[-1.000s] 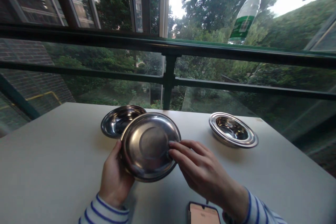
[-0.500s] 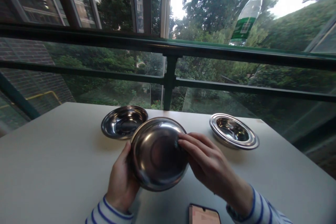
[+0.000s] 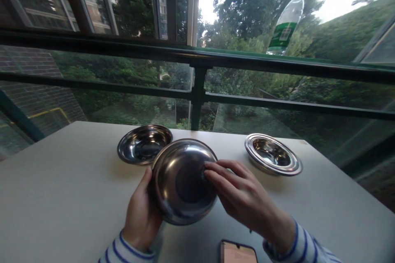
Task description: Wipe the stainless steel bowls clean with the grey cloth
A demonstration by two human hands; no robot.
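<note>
The left hand (image 3: 140,215) has its fingers clamped on the rim of one metal bowl (image 3: 182,205), held above the surface (image 3: 77,197) with its underside toward the camera. The right hand (image 3: 247,197) lays its fingers, close together, on that underside; one small scrap (image 3: 203,175) shows at their tips, mostly hidden, and I cannot tell whether they pinch or only press it. Two striped sleeves cover the forearms. One phone (image 3: 239,253) lies below the right hand, cut off by the lower edge. Behind, a second bowl (image 3: 145,146) sits left and a third bowl (image 3: 294,166) right, well apart. Beyond, one bottle (image 3: 282,35) stands at the rail (image 3: 138,49).
</note>
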